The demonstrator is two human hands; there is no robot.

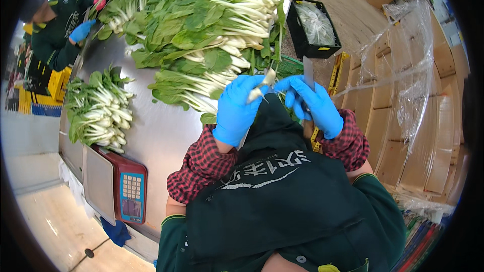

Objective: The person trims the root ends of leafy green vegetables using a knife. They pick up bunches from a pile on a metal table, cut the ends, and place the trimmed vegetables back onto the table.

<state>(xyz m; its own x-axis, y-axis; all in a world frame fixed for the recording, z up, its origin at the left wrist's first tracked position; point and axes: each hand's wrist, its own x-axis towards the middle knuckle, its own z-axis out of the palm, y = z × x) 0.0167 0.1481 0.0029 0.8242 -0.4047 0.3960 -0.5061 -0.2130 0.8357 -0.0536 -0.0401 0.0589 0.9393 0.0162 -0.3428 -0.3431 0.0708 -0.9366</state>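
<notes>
My left hand [238, 107], in a blue glove, is closed around the white stem ends of a leafy green [267, 80]. Beside it, my right hand [312, 102], also gloved in blue, grips a knife [309, 72] whose blade points away from me. Just past my left hand, a large heap of leafy greens with white stalks [211, 19] covers the far part of the steel table [162, 132]. A smaller pile of the greens [107, 111] lies at the left, next to a red weighing scale [132, 189] with a keypad.
A co-worker [56, 26] with gloved hands stands across the table at the far left. Beyond the table's right side are a black crate [315, 30] holding a plastic bag, a green basket [291, 66] partly hidden by my hands, and stacked cardboard [401, 121] under clear wrap.
</notes>
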